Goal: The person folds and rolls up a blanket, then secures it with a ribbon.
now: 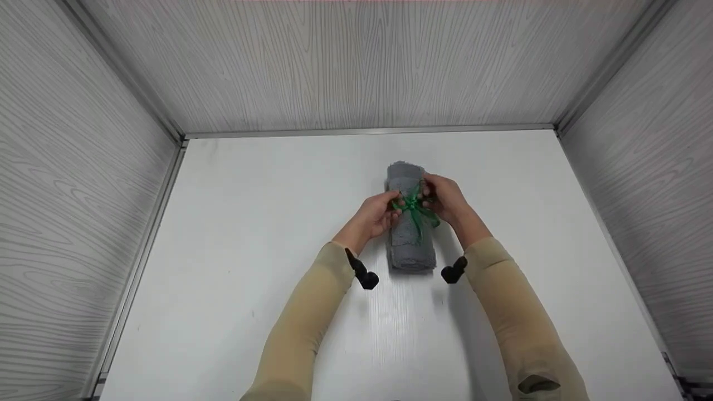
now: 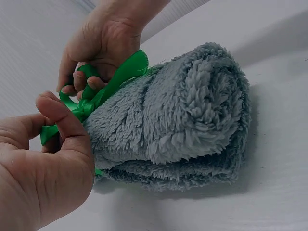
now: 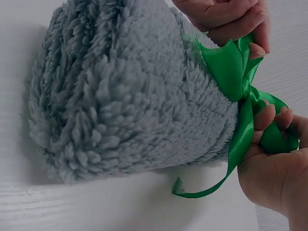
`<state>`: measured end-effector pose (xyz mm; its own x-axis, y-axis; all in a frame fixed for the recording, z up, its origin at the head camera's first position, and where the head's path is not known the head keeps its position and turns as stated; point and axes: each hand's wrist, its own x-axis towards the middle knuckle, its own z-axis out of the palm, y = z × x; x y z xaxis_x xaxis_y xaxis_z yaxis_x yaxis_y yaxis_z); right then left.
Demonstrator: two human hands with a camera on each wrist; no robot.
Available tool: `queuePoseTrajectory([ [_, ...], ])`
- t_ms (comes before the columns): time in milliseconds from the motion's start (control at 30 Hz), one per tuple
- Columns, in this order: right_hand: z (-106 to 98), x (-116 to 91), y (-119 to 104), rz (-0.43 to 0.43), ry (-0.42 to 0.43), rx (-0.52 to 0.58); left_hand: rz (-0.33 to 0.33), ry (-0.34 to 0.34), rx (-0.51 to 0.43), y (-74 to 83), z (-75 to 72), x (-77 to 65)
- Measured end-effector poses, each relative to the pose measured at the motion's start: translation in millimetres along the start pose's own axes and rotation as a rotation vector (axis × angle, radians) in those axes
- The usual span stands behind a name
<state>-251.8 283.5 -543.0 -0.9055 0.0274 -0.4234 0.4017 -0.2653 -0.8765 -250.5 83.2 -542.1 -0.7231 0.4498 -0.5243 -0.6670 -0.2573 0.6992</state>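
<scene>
A grey fluffy towel (image 1: pixel 411 250), rolled up, lies lengthwise on the white table. Around its middle runs a shiny green ribbon (image 1: pixel 413 204), knotted on top with loops and loose tails. My left hand (image 1: pixel 376 216) is at the roll's left side and pinches a green loop between thumb and fingers. On the other side my right hand (image 1: pixel 445 196) has its fingers curled in the opposite loop, as the right wrist view shows at the ribbon (image 3: pixel 245 110). One tail hangs past the towel (image 3: pixel 130 96) toward the table. The ribbon's underside is hidden beneath the roll.
The white tabletop (image 1: pixel 267 184) spreads around the towel. Wood-grain panels stand at the back (image 1: pixel 356 67), left (image 1: pixel 72 184) and right (image 1: pixel 652 184). A black wrist-camera mount sits at each sleeve cuff.
</scene>
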Motion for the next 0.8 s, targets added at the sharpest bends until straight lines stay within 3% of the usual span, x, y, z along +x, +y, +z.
queuePoseTrajectory([
  [133, -1.7, 1.1, 2.8, 0.026, -0.015, 0.068, -0.004, 0.016, -0.032, 0.1, -0.5, -1.3],
  [367, 0.6, -3.7, 1.9, 0.004, -0.02, -0.227, -0.002, 0.033, -0.018, -0.5, -1.3, -1.7],
  [433, 2.3, -4.2, 0.2, 0.012, -0.019, -0.267, -0.005, 0.04, -0.022, -0.6, -1.4, -1.7],
  [700, 3.7, -4.2, -2.2, 0.044, 0.005, -0.294, -0.017, 0.053, -0.037, -0.1, -2.7, -1.5],
  [800, 2.0, -4.2, -0.3, 0.052, 0.017, -0.229, -0.018, 0.05, -0.043, -0.1, -3.4, -1.5],
])
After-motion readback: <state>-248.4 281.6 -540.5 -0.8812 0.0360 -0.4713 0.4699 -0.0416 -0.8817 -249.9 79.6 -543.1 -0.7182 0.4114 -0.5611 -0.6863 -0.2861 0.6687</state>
